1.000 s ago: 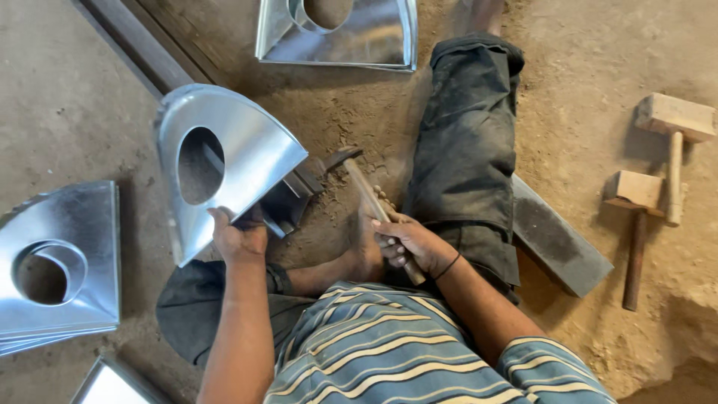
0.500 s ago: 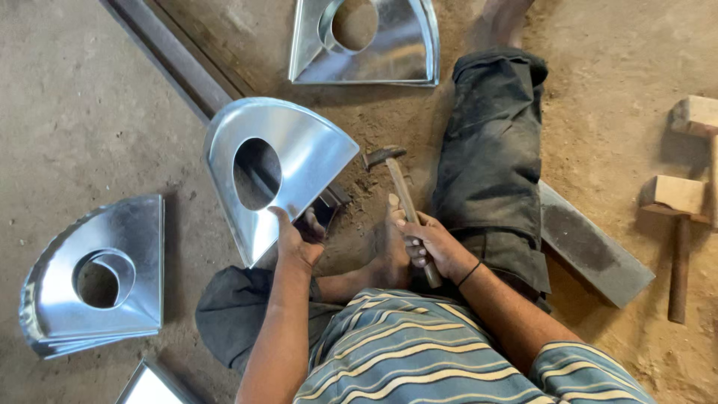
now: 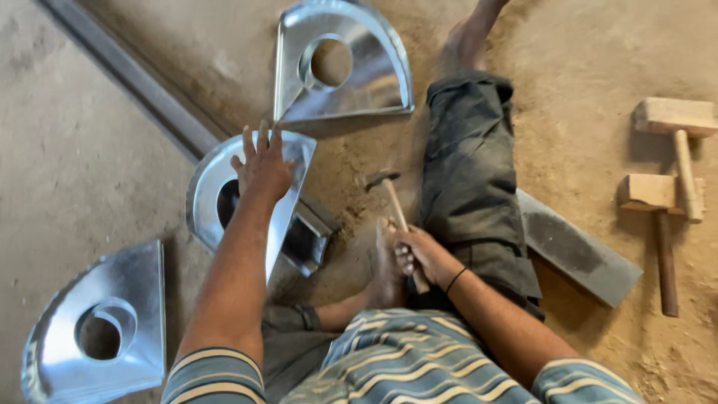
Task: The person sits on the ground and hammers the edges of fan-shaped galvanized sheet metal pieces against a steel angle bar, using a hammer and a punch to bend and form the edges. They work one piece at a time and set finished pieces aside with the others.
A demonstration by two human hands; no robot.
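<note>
Left hand (image 3: 262,166) flat, fingers spread, on metal sheet (image 3: 224,187); right hand (image 3: 419,254) grips hammer (image 3: 396,217), head toward eleven o'clock.

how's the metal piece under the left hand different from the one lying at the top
The sheet-metal piece under the left hand is propped on the steel bar and tilted; the top piece lies alone on the dirt floor. The hand hides the first piece's hole; the top one's shows fully. Both are shiny half-round shapes.

The left hand (image 3: 262,168) reaches forward, fingers spread flat, while the right hand (image 3: 420,253) is curled tight, arm bent.
</note>
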